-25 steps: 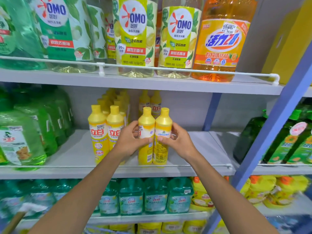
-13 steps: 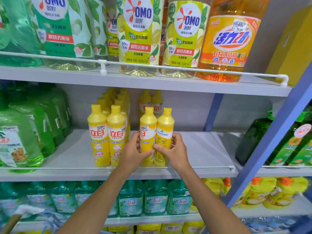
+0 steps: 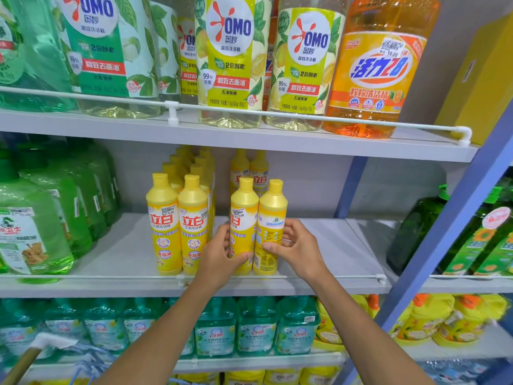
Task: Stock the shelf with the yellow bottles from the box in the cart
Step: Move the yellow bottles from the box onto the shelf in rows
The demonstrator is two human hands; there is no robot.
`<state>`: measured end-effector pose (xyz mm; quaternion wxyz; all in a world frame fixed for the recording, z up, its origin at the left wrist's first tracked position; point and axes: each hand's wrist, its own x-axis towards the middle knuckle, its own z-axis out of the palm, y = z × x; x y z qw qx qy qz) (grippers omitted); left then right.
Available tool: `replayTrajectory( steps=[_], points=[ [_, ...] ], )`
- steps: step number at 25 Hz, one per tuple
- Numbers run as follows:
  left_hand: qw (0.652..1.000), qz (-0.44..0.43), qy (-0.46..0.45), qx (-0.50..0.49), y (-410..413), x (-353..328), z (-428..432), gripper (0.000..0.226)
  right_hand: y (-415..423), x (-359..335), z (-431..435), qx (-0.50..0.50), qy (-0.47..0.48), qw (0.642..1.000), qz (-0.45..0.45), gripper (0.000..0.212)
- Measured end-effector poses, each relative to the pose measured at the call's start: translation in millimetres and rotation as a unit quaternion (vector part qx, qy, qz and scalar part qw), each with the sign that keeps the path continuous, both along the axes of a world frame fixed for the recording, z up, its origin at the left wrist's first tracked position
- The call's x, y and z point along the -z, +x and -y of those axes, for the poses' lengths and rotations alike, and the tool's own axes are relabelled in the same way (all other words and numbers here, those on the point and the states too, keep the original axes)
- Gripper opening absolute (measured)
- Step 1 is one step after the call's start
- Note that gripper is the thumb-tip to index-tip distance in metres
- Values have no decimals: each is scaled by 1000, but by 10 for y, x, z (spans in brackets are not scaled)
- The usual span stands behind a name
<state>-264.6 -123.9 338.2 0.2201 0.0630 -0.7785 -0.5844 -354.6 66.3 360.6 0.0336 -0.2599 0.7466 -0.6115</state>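
Two yellow bottles stand side by side at the front of the middle shelf [image 3: 333,284]. My left hand [image 3: 220,257] grips the left bottle [image 3: 243,215] low on its body. My right hand [image 3: 298,247] grips the right bottle [image 3: 272,215], whose back label faces me. Both bottles rest upright on the shelf behind the white rail. To their left stand rows of the same yellow bottles [image 3: 177,218], and two more yellow bottles [image 3: 249,168] stand behind the held pair. The box and the cart are out of view.
Big green jugs [image 3: 33,234] fill the shelf's left end. Bare shelf lies right of my hands, up to a blue upright [image 3: 458,218]. Large OMO bottles [image 3: 230,59] and an orange bottle [image 3: 380,68] stand above. Teal bottles [image 3: 255,326] line the shelf below.
Both bottles went from held above the shelf edge to standing on the shelf, a little further in. My hands slid lower on them and the view moved closer.
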Motion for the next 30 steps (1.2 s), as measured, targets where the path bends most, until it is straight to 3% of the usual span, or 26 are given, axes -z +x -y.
replayTrajectory(
  steps=[4,7,10,14,16,20,26,30],
  points=[
    [1000,-1,-6,-15,-23,8,2,72,-67,-37,-59,-70,27,997,15,57],
    [999,-2,-19,-33,-52,31,7,74,29,-38,45,-18,13,1000,16,68],
    [999,-3,-30,-42,-71,44,7,75,71,7,158,52,-17,998,11,60],
    [999,-2,-30,-44,-73,53,15,72,-6,-47,77,-46,-7,999,27,46],
    [998,-3,-36,-50,-77,66,16,71,60,-29,101,-41,1,999,20,52],
    [997,-8,-37,-61,-82,95,9,68,142,4,259,89,10,996,-11,64],
    [997,-8,-36,-61,-95,116,47,72,-19,25,89,-40,-22,997,59,59],
    [997,-1,-37,-67,-111,111,32,69,98,41,209,38,-7,999,9,61]
  ],
)
